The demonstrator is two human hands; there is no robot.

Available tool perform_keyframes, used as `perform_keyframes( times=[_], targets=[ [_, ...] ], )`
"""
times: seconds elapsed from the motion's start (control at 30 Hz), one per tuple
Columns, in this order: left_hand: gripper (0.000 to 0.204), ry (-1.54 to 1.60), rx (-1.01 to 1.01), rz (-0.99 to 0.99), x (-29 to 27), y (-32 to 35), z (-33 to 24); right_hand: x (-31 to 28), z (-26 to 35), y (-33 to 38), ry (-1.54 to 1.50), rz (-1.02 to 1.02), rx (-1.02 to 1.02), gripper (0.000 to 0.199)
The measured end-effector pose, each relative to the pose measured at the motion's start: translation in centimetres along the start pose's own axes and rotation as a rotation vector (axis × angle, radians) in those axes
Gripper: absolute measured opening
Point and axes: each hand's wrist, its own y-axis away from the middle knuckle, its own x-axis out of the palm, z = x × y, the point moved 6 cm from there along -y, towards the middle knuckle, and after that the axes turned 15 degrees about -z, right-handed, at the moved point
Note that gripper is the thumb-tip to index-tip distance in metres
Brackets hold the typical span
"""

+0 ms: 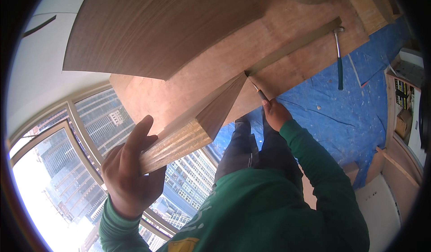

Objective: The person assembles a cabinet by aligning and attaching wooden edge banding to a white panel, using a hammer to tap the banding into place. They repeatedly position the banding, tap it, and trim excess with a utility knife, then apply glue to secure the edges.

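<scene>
2 hands busy: left hand (130, 173) clamps the thick laminated plywood block (197, 128) at 7 o'clock, steadying it; right hand (276, 114) pinches a slim grey pencil (259, 91), tip by the block's far corner at 12.

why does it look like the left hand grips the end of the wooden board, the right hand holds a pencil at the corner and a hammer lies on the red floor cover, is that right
Not quite: in the head view the floor cover under the hammer is blue, not red. The left hand grips the wooden board and the right hand holds a pencil.
</scene>
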Motion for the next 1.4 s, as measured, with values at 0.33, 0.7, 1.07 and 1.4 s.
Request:
perform_keyframes(
  times=[0.33, 0.7, 1.07, 1.4],
  targets=[
    [0.065, -0.045, 0.101, -0.095, -0.2, -0.8, -0.4, -3.5, -0.2, 2.5, 0.005, 0.065, 0.088, 0.059],
    [0.068, -0.034, 0.119, -0.092, -0.1, -0.7, -0.1, -1.0, 0.8, -0.4, -0.139, -0.065, -0.045, 0.059],
    [0.068, -0.043, 0.12, -0.095, 0.1, -0.4, -0.4, 0.3, 0.7, -1.4, -0.034, -0.06, -0.053, 0.056],
    [0.069, -0.034, 0.063, -0.073, -0.3, -0.2, -0.1, -0.9, -1.0, 1.0, -0.007, -0.008, -0.031, 0.062]
  ],
)
